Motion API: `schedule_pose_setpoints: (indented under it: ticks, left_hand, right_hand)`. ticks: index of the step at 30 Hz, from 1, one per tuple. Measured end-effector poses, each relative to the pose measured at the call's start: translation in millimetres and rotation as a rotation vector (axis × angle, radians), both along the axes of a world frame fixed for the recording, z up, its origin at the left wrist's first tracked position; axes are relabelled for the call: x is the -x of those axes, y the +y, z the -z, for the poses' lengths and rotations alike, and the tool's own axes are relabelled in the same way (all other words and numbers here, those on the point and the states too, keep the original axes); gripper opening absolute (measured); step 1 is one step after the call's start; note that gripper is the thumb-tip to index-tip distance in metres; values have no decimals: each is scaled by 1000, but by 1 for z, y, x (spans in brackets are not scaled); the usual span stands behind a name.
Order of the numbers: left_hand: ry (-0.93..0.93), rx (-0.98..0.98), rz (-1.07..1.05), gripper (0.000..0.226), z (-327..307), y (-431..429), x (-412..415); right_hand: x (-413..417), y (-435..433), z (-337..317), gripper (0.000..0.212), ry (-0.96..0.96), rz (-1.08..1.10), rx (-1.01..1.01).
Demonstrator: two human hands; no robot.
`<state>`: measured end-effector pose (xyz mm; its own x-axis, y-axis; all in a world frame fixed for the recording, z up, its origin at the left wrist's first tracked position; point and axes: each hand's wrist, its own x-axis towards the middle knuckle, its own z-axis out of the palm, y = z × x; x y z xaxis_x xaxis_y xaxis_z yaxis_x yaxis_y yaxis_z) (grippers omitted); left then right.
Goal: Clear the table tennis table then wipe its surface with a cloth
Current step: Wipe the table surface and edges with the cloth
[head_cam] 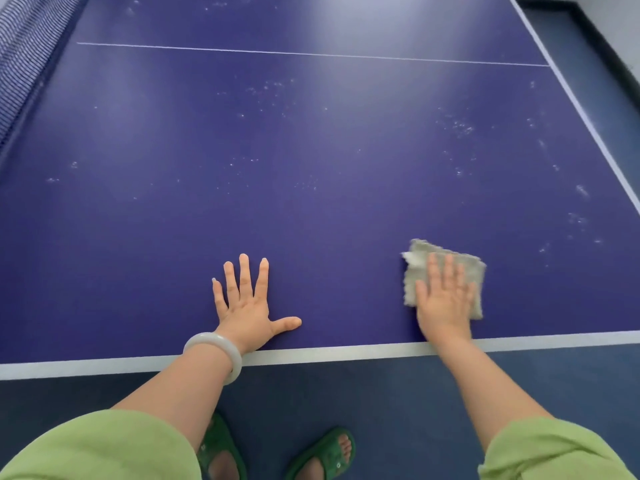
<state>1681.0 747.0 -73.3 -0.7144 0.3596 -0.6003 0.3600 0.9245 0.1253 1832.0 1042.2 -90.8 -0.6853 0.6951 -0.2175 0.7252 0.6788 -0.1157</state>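
We note cloth (pixel 417 271) flat on table (pixel 311 150), just inside near white edge band (pixel 346 353). Right hand (pixel 443 303) presses it, fingers straight. Left hand (pixel 247 306) left of cloth, splayed flat, holding nothing. Open surface beyond cloth, pale specks (pixel 457 126) scattered. Net (pixel 20 57) far left of cloth, cut off. Cloth middle hidden under palm.

Dark blue floor (pixel 398 393) fills the band at 6 o'clock and runs on as a narrow strip toward 2 o'clock. At 1 o'clock a black skirting (pixel 606 46) edges that strip, with a pale grey wall (pixel 625 13) above it. Soft, diffuse light leaves a whitish sheen on the table (pixel 346 98) toward 12 o'clock.
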Motion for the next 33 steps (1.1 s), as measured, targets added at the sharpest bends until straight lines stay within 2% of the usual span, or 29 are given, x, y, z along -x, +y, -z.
schedule_pose_setpoints:
  ticks: [2,4,6,9,11,14,16,19,24,28,30,33]
  left_hand:
    - [0,3,-2,121,0,0,0]
    - [1,1,-2,120,0,0,0]
    - [2,-3,1,120,0,-1,0]
    - [6,-18,4,119,1,-2,-1]
    - [10,-26,8,118,4,-2,-1]
    - [20,-38,8,117,6,-3,0]
    - [30,-46,6,117,7,-3,-1]
    - [32,-52,0,117,5,-2,-2]
    - [82,-26,-51,119,0,10,0]
    - [237,-242,-49,97,-8,85,-12]
    - [163,-279,-16,95,-10,135,-25]
    - [102,-166,19,107,-6,181,-41]
  right_hand:
    - [8,-2,-2,60,-1,238,32]
    - [24,-32,-4,62,20,250,41]
    - [32,-80,-1,62,65,27,24]
    - [8,-138,1,59,94,-450,9]
    - [-19,-121,1,58,112,-517,13]
    - [-61,-56,2,58,99,-261,-88]
    - [-74,-24,1,54,68,1,-46]
    - [-56,-32,5,60,74,224,-13]
    - [-34,-66,7,62,3,-33,-60]
    - [-37,-56,7,63,-13,-132,-18]
    - [-43,-45,4,61,23,-256,29]
    - [-69,-9,2,58,30,-407,52]
